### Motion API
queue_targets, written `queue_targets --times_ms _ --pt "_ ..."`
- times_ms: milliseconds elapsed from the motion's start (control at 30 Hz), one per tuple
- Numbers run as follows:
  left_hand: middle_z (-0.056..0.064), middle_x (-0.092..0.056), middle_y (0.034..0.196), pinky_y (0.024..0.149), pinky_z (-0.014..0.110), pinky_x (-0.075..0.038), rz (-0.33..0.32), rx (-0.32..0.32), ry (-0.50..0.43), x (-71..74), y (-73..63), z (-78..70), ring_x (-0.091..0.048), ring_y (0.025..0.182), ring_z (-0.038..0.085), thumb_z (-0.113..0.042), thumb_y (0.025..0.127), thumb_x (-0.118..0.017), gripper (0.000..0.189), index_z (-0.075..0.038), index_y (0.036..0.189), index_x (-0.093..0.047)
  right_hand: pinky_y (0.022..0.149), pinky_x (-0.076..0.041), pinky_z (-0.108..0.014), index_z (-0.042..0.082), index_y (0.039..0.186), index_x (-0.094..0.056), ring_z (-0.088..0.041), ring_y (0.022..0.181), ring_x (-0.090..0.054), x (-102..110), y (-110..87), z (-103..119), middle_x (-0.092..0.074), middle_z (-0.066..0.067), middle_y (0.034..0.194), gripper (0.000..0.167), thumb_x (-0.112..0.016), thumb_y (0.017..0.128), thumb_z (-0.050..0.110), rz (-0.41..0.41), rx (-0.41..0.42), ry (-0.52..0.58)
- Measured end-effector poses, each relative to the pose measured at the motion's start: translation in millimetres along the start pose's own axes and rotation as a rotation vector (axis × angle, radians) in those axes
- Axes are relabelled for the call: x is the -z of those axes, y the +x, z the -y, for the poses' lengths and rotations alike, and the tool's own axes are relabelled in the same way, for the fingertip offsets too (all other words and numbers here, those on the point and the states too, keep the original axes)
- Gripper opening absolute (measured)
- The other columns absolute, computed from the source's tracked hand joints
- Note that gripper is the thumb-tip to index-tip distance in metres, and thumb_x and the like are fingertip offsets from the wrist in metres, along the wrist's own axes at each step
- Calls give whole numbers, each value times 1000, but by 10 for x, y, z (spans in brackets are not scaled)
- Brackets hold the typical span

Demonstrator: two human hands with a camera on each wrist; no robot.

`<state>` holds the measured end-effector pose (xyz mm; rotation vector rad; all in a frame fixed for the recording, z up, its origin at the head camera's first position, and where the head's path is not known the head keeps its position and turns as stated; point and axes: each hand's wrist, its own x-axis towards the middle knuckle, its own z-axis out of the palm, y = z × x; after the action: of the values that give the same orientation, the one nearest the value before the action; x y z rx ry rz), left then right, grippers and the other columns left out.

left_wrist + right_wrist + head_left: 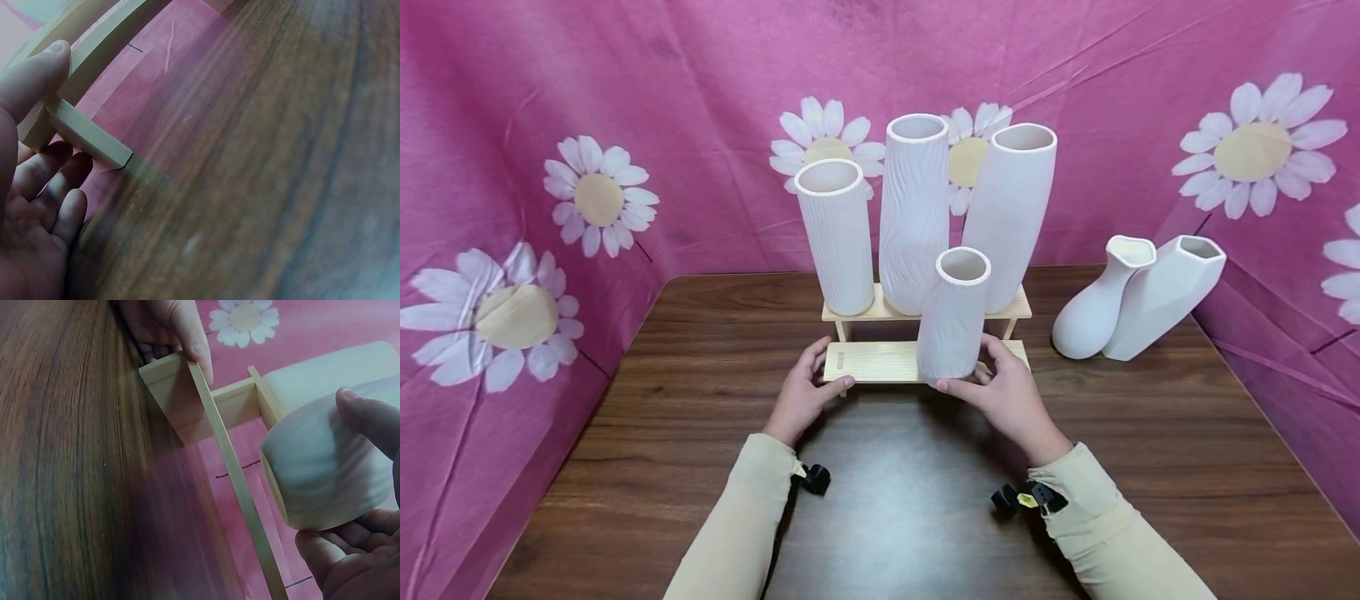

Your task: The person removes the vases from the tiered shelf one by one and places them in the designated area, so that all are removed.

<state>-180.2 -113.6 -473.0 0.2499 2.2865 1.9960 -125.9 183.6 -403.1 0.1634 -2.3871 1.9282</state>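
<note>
Above lower step [880,362], right grip [1017,404] curled round short vase [955,321]; left grip [799,396] pinching step's left end.

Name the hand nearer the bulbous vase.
Right. The right hand grips the short vase, left of the bulbous vase; the left hand is farther left, holding the shelf.

Head view looks forward and down from above; both wrist views, close and tilted, share the stand [235,469].
</note>
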Motion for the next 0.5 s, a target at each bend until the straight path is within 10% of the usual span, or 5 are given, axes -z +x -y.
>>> queue_targets --times_ms 500 --pt "16 -54 145 84 18 -50 -4 15 12 4 6 6 -60 115 28 -4 86 -78 83 -2 155 -31 93 -48 -16 2 141 -49 -18 118 -60 226 -101 -39 -53 -13 137 75 -88 77 10 -43 0 -102"
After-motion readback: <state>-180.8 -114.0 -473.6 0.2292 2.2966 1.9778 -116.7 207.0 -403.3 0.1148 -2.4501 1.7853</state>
